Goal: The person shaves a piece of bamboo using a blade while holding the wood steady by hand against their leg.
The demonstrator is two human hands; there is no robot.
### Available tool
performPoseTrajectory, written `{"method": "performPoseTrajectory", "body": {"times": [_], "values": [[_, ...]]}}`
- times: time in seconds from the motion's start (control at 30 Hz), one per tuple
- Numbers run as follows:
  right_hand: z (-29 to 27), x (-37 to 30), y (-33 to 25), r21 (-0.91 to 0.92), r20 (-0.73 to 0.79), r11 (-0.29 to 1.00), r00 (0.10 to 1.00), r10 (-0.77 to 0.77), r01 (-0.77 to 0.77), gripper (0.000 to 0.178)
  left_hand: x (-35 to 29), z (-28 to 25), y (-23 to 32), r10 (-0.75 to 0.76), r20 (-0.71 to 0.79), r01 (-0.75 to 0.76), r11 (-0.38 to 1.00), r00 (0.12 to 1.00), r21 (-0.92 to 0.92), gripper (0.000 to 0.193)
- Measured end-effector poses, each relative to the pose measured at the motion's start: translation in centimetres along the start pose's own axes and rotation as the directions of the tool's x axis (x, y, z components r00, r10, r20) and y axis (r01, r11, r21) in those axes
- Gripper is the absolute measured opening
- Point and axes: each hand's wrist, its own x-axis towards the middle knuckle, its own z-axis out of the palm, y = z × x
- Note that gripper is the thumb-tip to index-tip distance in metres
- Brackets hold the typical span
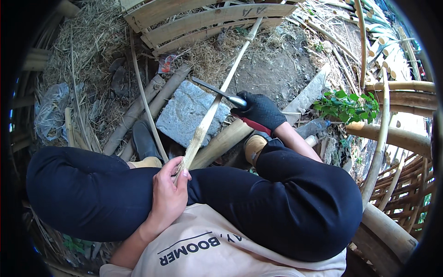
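My bare left hand [170, 191] is wrapped around the near end of a long, pale bamboo strip [199, 134], close to my lap. From there the strip slants up and away to the right, over a grey stone block [177, 113], toward a slatted wooden piece. A black glove with a red cuff covers my right hand [262, 111]. Its fingers are closed on the handle of a knife [213, 88], whose dark blade points left and crosses the strip above the block's upper right side.
A thick bamboo pole [221, 141] lies beside the stone block. Slatted wood [207, 21] stands at the far side. Left are a clear plastic bag [51, 111] and more poles. A leafy green plant [348, 105], a bamboo frame [394, 138] and stacked bamboo [383, 46] are right.
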Motion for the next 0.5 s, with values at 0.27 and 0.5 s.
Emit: {"method": "performPoseTrajectory", "body": {"times": [0.27,0.5], "values": [[-1.1,-2.5,-2.9,-0.030,0.124,0.997,0.989,0.077,-0.073,0.041,0.0,-0.3,0.1,-0.062,0.053,0.064,0.997,0.997,-0.032,0.028],[1.5,-2.4,1.0,0.110,0.143,0.994,0.990,0.010,-0.026,0.039,0.0,-0.3,0.0,-0.083,0.073,0.090,0.991,0.994,-0.096,0.029]]}}
